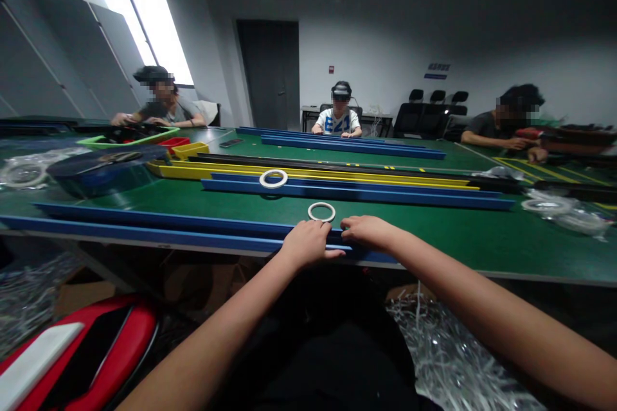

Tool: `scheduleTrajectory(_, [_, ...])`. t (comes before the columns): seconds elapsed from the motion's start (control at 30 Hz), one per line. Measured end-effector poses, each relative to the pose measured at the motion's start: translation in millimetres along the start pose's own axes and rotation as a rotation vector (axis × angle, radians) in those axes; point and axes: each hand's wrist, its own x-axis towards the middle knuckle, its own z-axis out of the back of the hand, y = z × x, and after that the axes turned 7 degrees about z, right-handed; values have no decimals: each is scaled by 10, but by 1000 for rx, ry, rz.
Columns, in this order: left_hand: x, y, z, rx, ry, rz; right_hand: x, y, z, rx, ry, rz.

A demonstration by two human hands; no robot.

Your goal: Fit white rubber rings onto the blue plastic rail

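A long blue channel strip (159,236) lies along the front edge of the green table. My left hand (308,245) is closed over it near its right end, fingers on the far side and thumb stretched along the near side. Close by on the right, my right hand (369,231) has its fingers curled down by the strip's end; whatever they pinch is too small or hidden to make out. Just beyond my left fingertips a narrow white tape roll (321,211) lies on the table. A second white tape roll (273,178) rests on another blue channel strip (357,192) further back.
Yellow strips (318,174) and more blue strips (351,146) lie behind. A large roll of clear film (110,173) is at left, near a green tray (128,138). Bagged rolls (566,209) lie at right. Three people sit around the table. A red seat (116,340) stands lower left.
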Motion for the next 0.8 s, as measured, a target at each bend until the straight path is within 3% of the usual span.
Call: scheduleTrajectory(0.8, [-14, 6, -17, 8, -5, 7, -154, 12, 63, 51, -38, 57])
